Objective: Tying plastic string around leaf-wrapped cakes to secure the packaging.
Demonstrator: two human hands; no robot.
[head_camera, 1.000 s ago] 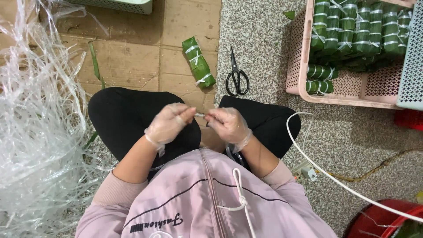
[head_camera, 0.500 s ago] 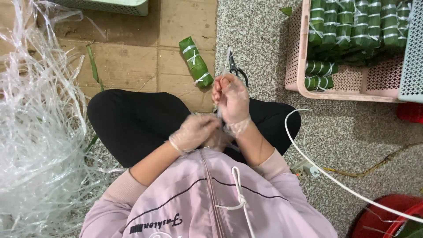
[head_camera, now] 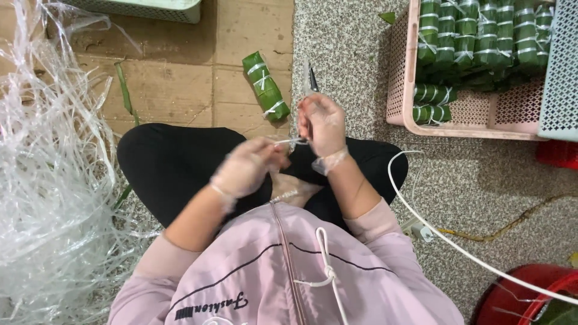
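Gloved hands, left [head_camera: 247,168] and right [head_camera: 322,123], pinch a thin plastic string [head_camera: 293,141] stretched between them above the lap.

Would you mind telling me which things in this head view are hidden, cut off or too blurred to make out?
- Scissors: only the blade tips show; the right hand covers the handles.
- Left hand: motion-blurred, so its grip on the thin clear strip is unclear.
- Red basin: cut off by the bottom right corner.
- Pink crate of green leaf bundles: cut off by the top edge, partly behind a grey basket.
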